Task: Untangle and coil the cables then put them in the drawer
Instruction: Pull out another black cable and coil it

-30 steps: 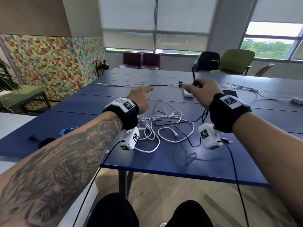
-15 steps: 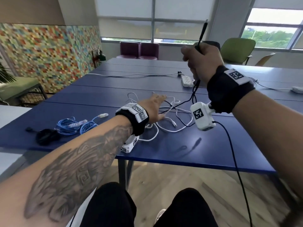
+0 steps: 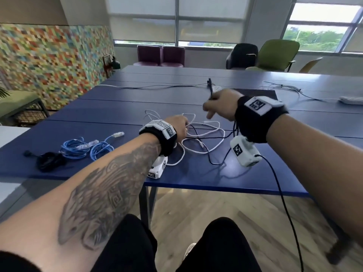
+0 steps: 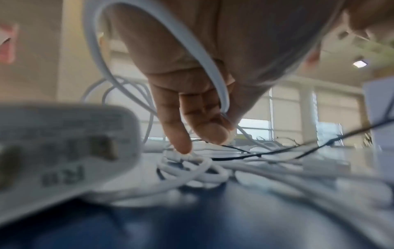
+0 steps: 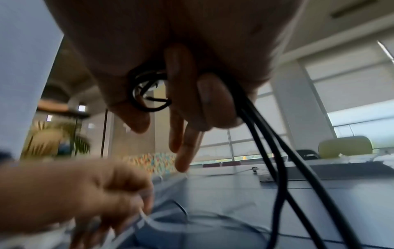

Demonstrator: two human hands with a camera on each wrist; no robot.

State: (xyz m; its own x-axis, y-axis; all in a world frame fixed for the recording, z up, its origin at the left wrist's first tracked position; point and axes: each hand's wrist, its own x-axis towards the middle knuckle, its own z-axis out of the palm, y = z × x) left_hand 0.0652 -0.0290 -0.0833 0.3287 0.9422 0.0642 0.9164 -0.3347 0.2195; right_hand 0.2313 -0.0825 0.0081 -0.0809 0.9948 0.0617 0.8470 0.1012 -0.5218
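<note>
A tangle of white cables (image 3: pixel 204 138) lies on the blue table (image 3: pixel 98 114), with a thin black cable (image 3: pixel 214 137) running through it. My left hand (image 3: pixel 176 124) presses down on the tangle; in the left wrist view a white cable (image 4: pixel 204 59) loops across its palm and passes between its fingers (image 4: pixel 211 129). My right hand (image 3: pixel 220 107) hovers above the tangle and grips several loops of the black cable (image 5: pixel 266 151), whose plug end (image 3: pixel 209 84) sticks up above the fist.
A coiled blue network cable (image 3: pixel 86 147) and a coiled black cable (image 3: pixel 49 160) lie at the table's left front. A white power strip (image 3: pixel 217 88) sits behind my right hand, another one (image 3: pixel 351 100) at far right. Chairs stand beyond the table.
My right hand has dropped from high above the table to just over the tangle, still holding the black cable. My left hand stays on the white cables.
</note>
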